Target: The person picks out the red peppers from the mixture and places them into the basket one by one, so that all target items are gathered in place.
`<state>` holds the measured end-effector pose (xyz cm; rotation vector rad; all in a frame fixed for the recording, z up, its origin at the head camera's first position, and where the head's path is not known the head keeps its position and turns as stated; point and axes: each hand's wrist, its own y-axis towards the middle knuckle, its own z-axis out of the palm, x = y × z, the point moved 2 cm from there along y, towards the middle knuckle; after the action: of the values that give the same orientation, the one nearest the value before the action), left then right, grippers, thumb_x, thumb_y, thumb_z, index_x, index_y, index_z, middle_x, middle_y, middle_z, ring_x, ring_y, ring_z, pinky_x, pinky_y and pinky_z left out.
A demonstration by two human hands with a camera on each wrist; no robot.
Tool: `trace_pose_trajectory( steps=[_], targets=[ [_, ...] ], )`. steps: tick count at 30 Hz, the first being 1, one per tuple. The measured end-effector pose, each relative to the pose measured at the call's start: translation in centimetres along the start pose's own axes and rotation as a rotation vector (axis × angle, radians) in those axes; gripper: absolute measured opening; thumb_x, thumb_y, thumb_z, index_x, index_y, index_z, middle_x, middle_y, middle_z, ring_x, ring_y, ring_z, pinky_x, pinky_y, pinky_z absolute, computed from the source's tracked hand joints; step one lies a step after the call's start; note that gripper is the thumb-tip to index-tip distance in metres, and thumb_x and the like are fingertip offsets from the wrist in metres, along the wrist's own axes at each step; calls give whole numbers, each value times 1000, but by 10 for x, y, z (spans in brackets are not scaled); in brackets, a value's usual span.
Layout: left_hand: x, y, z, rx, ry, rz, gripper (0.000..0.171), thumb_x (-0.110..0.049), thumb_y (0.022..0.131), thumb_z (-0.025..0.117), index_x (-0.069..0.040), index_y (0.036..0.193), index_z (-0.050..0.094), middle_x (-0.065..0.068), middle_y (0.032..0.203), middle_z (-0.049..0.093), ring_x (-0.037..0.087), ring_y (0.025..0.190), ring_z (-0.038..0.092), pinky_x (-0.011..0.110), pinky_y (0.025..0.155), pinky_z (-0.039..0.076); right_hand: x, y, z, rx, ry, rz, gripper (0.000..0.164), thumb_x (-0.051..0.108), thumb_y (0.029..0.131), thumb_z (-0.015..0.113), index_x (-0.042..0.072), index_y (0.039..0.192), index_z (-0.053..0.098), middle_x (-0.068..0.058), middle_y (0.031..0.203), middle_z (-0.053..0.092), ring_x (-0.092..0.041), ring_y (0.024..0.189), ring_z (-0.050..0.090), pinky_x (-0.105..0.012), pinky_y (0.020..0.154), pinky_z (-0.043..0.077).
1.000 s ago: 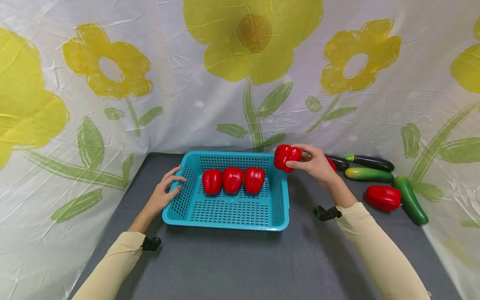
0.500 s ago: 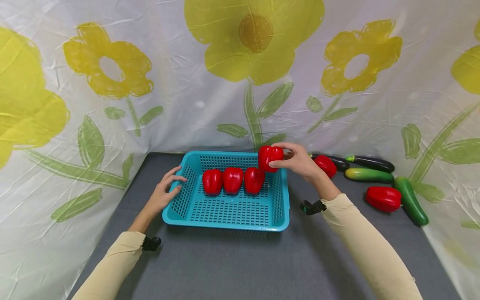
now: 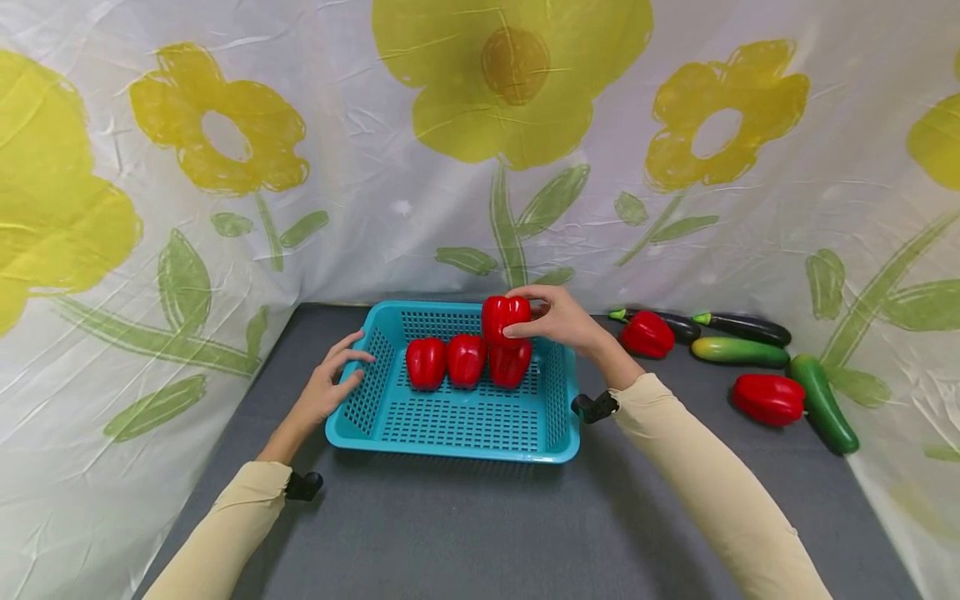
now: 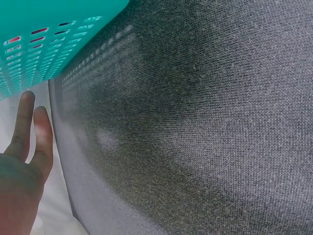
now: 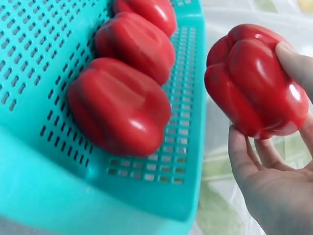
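My right hand (image 3: 564,319) holds a red bell pepper (image 3: 503,320) over the back right of a turquoise basket (image 3: 457,457). In the right wrist view, thumb and fingers grip that held pepper (image 5: 257,81) from its sides. Three more red bell peppers stand in a row inside the basket: a left one (image 3: 426,364), a middle one (image 3: 467,362) and a right one (image 3: 510,367), partly covered by the held pepper. At the basket's left rim rests my left hand (image 3: 324,388), its fingers spread. Two of its fingers (image 4: 43,139) look fairly straight in the left wrist view.
On the dark grey table (image 3: 465,533), right of the basket, lie two red bell peppers (image 3: 647,334) (image 3: 768,399), a dark eggplant (image 3: 742,327) with another behind the nearer pepper, a yellow-green cucumber (image 3: 738,351) and a green one (image 3: 823,404). A flowered curtain (image 3: 360,208) hangs behind.
My right hand has carried the held pepper leftward from the basket's right rim to over the right pepper in the row. My left hand has stayed at the left rim.
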<state>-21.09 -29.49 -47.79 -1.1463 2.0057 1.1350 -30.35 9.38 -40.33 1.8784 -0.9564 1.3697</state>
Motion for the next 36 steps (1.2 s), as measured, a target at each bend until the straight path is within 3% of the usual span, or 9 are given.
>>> trace_pose_trajectory(
  steps=[8, 11, 25, 36],
  targets=[
    [32, -4, 1, -16, -8, -5, 23, 14, 96, 55, 11, 117, 62, 29, 156, 30, 48, 144, 22, 74, 97, 28, -1, 15, 20, 72, 9, 47, 48, 9, 87, 81, 8, 132, 64, -12, 129, 60, -36, 109, 61, -61, 86, 52],
    [37, -5, 0, -12, -17, 5, 23, 13, 96, 56, 10, 118, 62, 26, 157, 30, 46, 145, 21, 73, 98, 29, -3, 20, 28, 101, 29, 53, 48, 7, 87, 81, 8, 131, 64, -13, 128, 60, -36, 109, 61, -61, 86, 51],
    [34, -4, 0, -7, -8, 0, 23, 11, 97, 56, 8, 119, 63, 25, 158, 30, 45, 146, 21, 74, 98, 29, -9, 34, 53, 156, 78, 13, 45, 2, 88, 79, 4, 131, 64, -13, 131, 58, -36, 103, 64, -59, 89, 51],
    [33, -3, 0, -5, -11, 3, 23, 12, 96, 57, 9, 118, 63, 26, 157, 31, 45, 146, 22, 73, 99, 29, -14, 41, 79, 229, -4, 3, 48, 11, 88, 82, 8, 132, 65, -10, 129, 60, -37, 108, 62, -52, 85, 55]
  ],
)
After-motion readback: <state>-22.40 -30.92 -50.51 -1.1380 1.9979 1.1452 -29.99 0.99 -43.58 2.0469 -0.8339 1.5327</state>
